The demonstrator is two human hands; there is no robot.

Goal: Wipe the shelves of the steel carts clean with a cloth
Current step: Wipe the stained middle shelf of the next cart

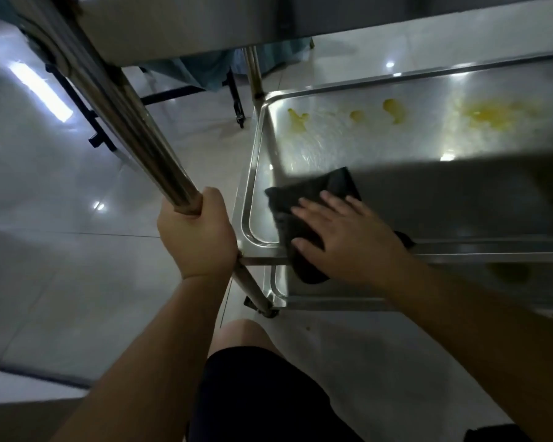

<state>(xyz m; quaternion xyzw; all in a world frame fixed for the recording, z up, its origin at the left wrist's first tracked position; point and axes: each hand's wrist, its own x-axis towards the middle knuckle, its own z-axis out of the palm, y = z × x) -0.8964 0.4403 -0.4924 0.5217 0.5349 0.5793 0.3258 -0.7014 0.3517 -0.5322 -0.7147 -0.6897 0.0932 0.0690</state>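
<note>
Two bare hands are at work on the steel cart, seen from above by someone crouched beside it. At about nine o'clock from the middle shelf (380, 145), the left hand (198, 232) has its grip wrapped tight round the upright steel post (131, 129) at the cart's corner, fingers curled over the tube and thumb toward the shelf. The right hand (342, 234) lies flat with fingers spread and straight, pressing a dark cloth (313, 193) down onto the shelf's near left corner — the cloth drapes over the near rim and hangs a little below it.

Yellow smears (489, 116) spot the shelf toward twelve and one o'clock from the cloth: a few small blobs in a row along the far side and one wider, fainter patch at the far right. They lie well apart from the cloth. An upper shelf edge casts a dark band over the right part of the tray.

Beneath, the lower shelf (280, 290) shows at six o'clock, its corner just beside a caster. A bare knee (243, 333) sits over the glossy tiled floor (77, 186). No writing or label can be read anywhere on the steel.
</note>
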